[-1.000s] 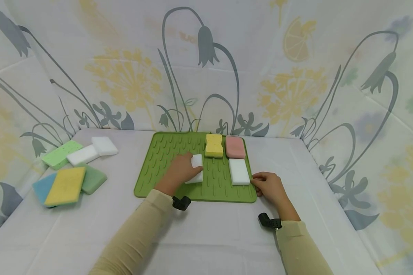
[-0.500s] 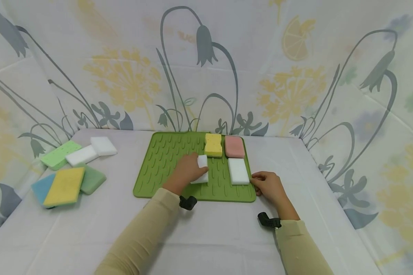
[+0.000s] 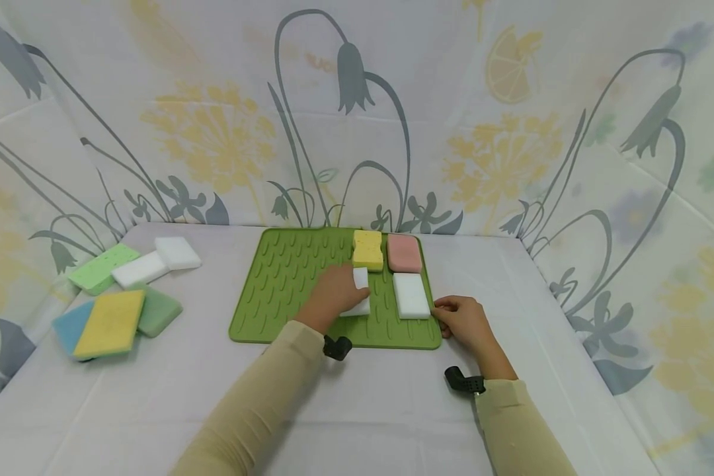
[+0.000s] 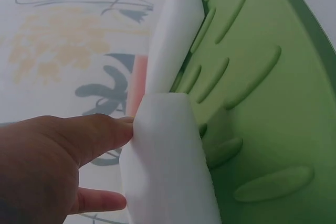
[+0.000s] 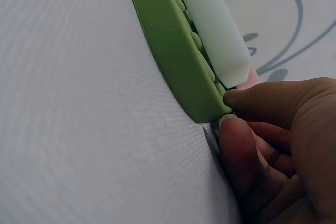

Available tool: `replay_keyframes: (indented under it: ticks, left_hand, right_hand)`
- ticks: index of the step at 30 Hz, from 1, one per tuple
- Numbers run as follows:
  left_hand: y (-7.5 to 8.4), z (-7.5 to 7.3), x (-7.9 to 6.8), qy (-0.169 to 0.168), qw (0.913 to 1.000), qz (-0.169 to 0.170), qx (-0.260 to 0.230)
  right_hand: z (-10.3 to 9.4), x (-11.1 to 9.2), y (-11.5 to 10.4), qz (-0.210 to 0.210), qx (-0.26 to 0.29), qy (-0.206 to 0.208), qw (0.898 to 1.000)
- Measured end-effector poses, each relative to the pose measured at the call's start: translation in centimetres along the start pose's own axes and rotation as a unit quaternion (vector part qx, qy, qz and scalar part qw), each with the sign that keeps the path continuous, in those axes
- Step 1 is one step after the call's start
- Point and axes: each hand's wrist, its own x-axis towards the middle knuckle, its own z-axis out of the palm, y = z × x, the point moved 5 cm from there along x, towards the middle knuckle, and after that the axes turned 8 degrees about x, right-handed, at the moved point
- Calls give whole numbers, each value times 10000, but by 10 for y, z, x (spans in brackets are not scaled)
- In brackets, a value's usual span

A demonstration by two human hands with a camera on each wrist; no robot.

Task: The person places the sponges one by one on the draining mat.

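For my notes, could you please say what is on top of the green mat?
A yellow sponge, pink sponge and white block; the left hand holds and partly hides another white block. The mat beneath them is covered.

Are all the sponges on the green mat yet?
Not yet. Done: the yellow sponge, pink sponge and one white block are on the green mat. In hand: the left hand touches another white block there; the right hand pinches the mat's edge. Probably left: the sponges beside the mat.
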Motion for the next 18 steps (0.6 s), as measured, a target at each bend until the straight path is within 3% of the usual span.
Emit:
replay_keyframes:
  ticks: [7, 12, 18]
  left_hand:
    - [4, 6, 4, -140, 9997, -148, -124]
    - [9, 11, 6, -195, 9997, -77, 144]
    - [16, 12, 5, -304, 9994, -115, 117]
  right_hand:
    - [0, 0, -1, 53, 105, -58, 9999]
    - [-1, -1, -3, 77, 128, -62, 9999]
    - [-1, -1, -3, 55, 144, -49, 9999]
